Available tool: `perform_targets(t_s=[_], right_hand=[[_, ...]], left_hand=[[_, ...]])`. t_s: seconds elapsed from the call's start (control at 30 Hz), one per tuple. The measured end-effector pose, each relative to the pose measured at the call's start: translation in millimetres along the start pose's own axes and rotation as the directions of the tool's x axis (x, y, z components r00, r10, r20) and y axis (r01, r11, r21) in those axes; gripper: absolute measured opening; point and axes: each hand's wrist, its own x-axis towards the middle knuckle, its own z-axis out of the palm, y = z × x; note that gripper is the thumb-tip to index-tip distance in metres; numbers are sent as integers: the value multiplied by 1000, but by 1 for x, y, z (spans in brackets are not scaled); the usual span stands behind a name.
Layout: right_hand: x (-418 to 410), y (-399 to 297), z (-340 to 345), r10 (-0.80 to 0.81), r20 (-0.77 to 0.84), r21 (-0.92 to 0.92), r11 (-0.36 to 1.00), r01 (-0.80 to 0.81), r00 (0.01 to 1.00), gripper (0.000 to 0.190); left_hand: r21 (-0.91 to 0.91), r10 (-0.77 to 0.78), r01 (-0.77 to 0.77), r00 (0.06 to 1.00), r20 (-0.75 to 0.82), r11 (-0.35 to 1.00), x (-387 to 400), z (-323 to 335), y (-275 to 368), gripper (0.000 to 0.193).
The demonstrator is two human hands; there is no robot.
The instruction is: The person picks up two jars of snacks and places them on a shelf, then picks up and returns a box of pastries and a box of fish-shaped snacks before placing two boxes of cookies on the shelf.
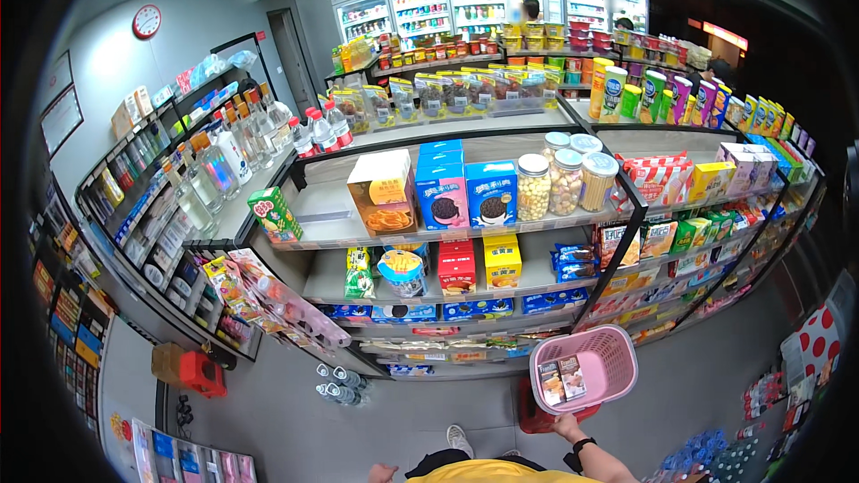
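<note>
My right hand [568,426], with a black band on the wrist, is at the near rim of a pink plastic shopping basket [621,365] and appears to grip it. Inside the basket lie two small printed boxes, one box [551,382] beside another box [572,377]. Under the basket shows a red plastic object [533,416], mostly hidden. My left hand [382,473] hangs at the bottom edge of the view, partly cut off and near no goods. Ahead of me stands a snack shelf with blue Oreo boxes [492,196], a tan biscuit box [382,198] and lidded jars [533,188].
Bottled water packs [342,386] stand on the floor by the shelf's left end. Glass bottles [215,174] line the left counter top. A red container [203,373] sits on the floor at left. Wrapped bottle packs [701,453] lie at lower right. People are partly visible beyond the shelves.
</note>
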Motion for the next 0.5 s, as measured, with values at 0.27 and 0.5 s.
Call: perform_targets(t_s=[0.27,0.5], right_hand=[[-28,1,-10,271,71,395,876,-277,960,23],[-43,25,-15,441,178,400,784,-474,880,26]], left_hand=[[-23,-296,309,927,230,951,71,-14,35,38],[-89,44,-32,990,135,996,113,-28,97,39]])
